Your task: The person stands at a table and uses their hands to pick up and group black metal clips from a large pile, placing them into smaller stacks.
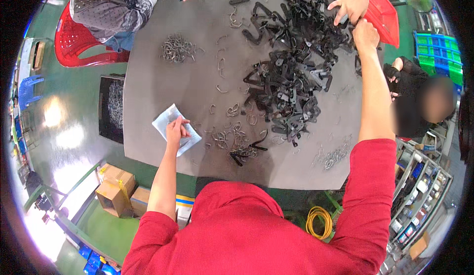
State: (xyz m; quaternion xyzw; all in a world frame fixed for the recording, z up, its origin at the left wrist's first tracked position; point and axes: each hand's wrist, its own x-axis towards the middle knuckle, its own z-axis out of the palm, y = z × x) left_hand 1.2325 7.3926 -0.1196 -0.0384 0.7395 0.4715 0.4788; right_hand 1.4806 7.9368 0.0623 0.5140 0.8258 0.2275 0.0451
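Observation:
My left hand (177,130) rests over a pale blue sheet or packet (169,115) at the table's left front, its fingers loosely spread on top. Stretched far to the right, my right hand (366,35) is curled beside a red plastic tray (387,15). Its fingertips are hidden, so what they grip does not show. A co-worker's hand (353,3) nearly meets it there. Below and left of these hands spreads a large heap of black flat parts (291,84). Bent metal hooks (239,136) lie loose between the heap and my left hand.
Another pile of metal hooks (177,48) lies at the far left of the grey table (163,87). One person sits on a red chair (74,42) at the far left; another person in black (417,97) is at the right. Cardboard boxes (116,188) stand below the left edge.

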